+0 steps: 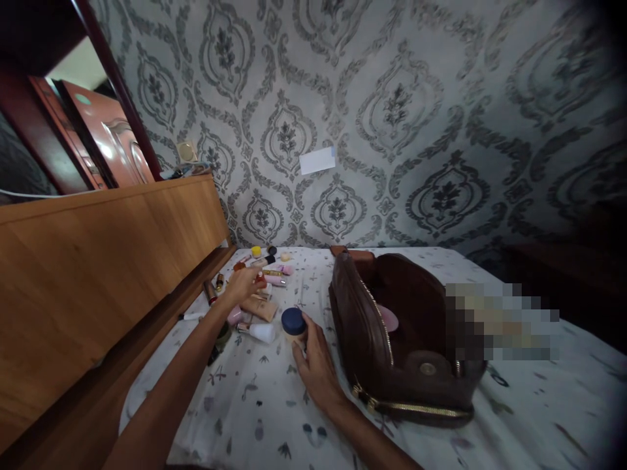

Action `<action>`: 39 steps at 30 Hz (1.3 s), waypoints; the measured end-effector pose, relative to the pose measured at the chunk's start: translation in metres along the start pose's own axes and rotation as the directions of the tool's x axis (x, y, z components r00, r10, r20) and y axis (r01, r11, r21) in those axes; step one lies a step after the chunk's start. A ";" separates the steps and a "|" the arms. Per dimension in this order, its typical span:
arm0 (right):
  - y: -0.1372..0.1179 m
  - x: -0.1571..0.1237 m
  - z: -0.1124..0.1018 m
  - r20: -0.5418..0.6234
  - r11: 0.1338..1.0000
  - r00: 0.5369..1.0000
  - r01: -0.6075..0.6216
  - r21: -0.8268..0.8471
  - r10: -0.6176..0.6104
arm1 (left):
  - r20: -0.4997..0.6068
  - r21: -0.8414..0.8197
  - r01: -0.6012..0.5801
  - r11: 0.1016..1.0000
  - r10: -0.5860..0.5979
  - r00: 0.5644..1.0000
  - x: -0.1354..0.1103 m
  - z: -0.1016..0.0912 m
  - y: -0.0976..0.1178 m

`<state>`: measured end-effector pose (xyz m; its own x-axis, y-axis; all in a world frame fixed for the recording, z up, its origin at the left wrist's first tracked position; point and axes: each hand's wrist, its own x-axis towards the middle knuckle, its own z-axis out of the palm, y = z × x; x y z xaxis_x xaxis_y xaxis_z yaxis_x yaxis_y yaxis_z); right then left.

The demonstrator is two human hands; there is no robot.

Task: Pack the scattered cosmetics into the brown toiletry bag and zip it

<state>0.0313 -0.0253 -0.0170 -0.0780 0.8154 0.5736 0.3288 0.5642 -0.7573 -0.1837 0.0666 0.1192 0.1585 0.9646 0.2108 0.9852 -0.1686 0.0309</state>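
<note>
While our right hand (318, 369) grasps the blue-lidded jar (294, 322) between the cosmetics (259, 308) and the brown bag (349, 333), we hold it upright. Our left hand (243, 285) is at a red item (261, 281); we cannot tell whether its fingers grip, so we recommend a light pinch.

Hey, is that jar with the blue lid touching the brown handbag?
Apart. The head view shows a strip of patterned cloth between the jar and the handbag.
</note>
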 end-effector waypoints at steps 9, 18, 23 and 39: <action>0.000 0.000 -0.002 0.037 1.000 0.999 -0.013 0.006 0.013 | -0.022 -0.219 0.022 0.975 -0.027 0.999 0.000 0.037 0.035; -0.001 0.001 -0.002 0.037 0.999 0.999 -0.010 0.030 0.009 | -0.057 -0.199 -0.017 0.980 0.005 0.998 -0.016 0.044 0.048; -0.006 0.002 -0.005 0.044 0.999 0.999 -0.028 0.034 0.026 | -0.144 -0.112 0.152 0.982 -0.168 0.975 -0.020 0.046 0.058; -0.008 0.002 -0.007 0.039 0.999 0.999 -0.002 0.041 0.001 | -0.246 -0.360 0.007 0.933 -0.102 0.964 -0.029 0.047 0.033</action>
<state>0.0348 -0.0294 -0.0076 -0.1144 0.8201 0.5606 0.2899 0.5673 -0.7708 -0.1526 0.0426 0.0677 0.0363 0.8973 0.4400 0.8966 -0.2237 0.3821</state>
